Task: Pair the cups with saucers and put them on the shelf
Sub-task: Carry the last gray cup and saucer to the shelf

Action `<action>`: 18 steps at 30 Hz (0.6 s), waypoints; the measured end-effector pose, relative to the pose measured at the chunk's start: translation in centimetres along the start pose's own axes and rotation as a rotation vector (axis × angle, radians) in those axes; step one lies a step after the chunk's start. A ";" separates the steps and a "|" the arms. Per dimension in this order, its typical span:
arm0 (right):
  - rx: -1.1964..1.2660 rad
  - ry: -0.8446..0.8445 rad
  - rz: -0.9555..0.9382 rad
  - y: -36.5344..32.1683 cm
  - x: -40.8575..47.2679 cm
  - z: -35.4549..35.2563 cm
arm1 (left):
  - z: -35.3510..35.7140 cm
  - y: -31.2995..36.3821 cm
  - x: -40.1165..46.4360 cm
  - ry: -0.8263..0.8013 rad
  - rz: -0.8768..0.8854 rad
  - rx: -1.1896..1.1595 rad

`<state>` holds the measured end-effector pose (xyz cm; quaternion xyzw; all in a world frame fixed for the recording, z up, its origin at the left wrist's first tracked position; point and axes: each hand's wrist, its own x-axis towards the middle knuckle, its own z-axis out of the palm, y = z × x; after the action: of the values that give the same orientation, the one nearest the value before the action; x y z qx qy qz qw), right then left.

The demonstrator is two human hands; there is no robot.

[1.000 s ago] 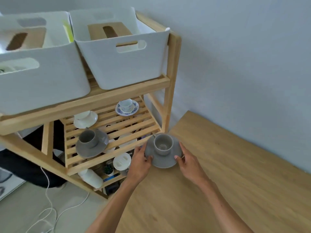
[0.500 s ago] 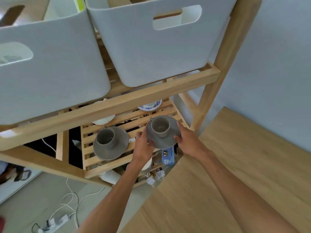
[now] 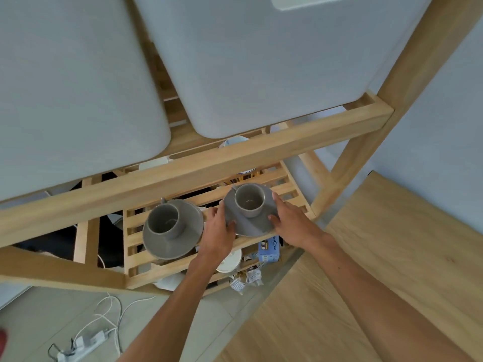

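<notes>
A grey cup (image 3: 249, 200) stands on a grey saucer (image 3: 251, 226) over the front right of the slatted middle shelf (image 3: 138, 231). My left hand (image 3: 218, 232) grips the saucer's left rim and my right hand (image 3: 290, 222) its right rim. Whether the saucer rests on the slats I cannot tell. To its left a second grey cup (image 3: 163, 222) sits on its own grey saucer (image 3: 172, 244) on the same shelf. Behind the upper rail, a white cup (image 3: 154, 163) and another saucer (image 3: 234, 141) show only in part.
Two white bins (image 3: 261, 61) fill the top shelf, whose front rail (image 3: 183, 176) hangs low over the cups. A wooden post (image 3: 366, 142) stands at the right. A blue box (image 3: 269, 248) and small items lie on the bottom shelf. A wooden table (image 3: 392, 270) is at the right; cables (image 3: 104, 322) lie on the floor.
Both hands have carried the cup and saucer from the table's corner in over the middle shelf, beside the other grey pair. The camera has moved closer and lower.
</notes>
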<state>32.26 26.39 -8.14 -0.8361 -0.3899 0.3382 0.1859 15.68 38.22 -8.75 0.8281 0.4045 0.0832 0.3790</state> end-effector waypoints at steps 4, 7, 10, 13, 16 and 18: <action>0.000 -0.044 -0.001 0.0 -0.4 -0.3 | 0.1 -0.8 -0.2 -0.027 0.042 0.043; 0.001 -0.065 -0.006 0.1 -1.0 -0.2 | 0.3 -1.3 -0.2 -0.062 0.066 0.077; -0.032 -0.065 -0.013 0.2 -1.1 0.0 | 0.3 -1.6 -0.1 -0.091 0.056 0.097; -0.035 -0.048 -0.018 0.6 -0.9 0.3 | 0.4 -1.8 0.0 -0.094 0.065 0.100; 0.034 -0.017 0.000 1.0 -0.5 0.5 | 0.8 -1.9 0.1 -0.064 0.053 0.085; 0.065 0.013 0.017 1.2 -0.1 0.7 | 1.0 -1.8 0.2 -0.052 0.037 0.099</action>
<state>32.35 25.56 -9.33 -0.8350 -0.3704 0.3469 0.2129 15.15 38.48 -10.73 0.8552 0.3826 0.0484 0.3462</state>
